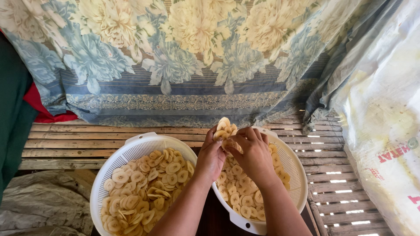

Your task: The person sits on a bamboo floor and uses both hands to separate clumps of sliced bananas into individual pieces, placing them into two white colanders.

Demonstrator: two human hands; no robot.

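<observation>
Two white perforated plastic baskets sit side by side, lower centre of frame: left basket [131, 150] and right basket [295, 175], both holding pale yellow round sliced chips. We note left chip pile [140, 192] is heaped; right chip pile [238, 194] is thinner, w/ basket wall bare along its right side.

Both hands are raised over the right basket's upper-left rim, fingers curled inward, thumbs close together. Left hand [211, 157] grips a small stack of chips [224, 128] that sticks up above the fingertips; right hand [253, 153] pinches at the same stack from the right. The two hands are touching or nearly so, cannot tell which.

Surface: slatted bamboo/wood platform [87, 142], horizontal strips, worn, w/ bright gaps btwn slats at lower right. Baskets appear to rest at its near edge; what's beneath them is hidden.

Room: floral cloth [183, 57], blue and cream, hangs across upper frame as backdrop. Translucent plastic sheeting [385, 113] fills right side. Dark green and red fabric [17, 105] at far left. Grey crumpled sheet [43, 201] at lower left.
</observation>
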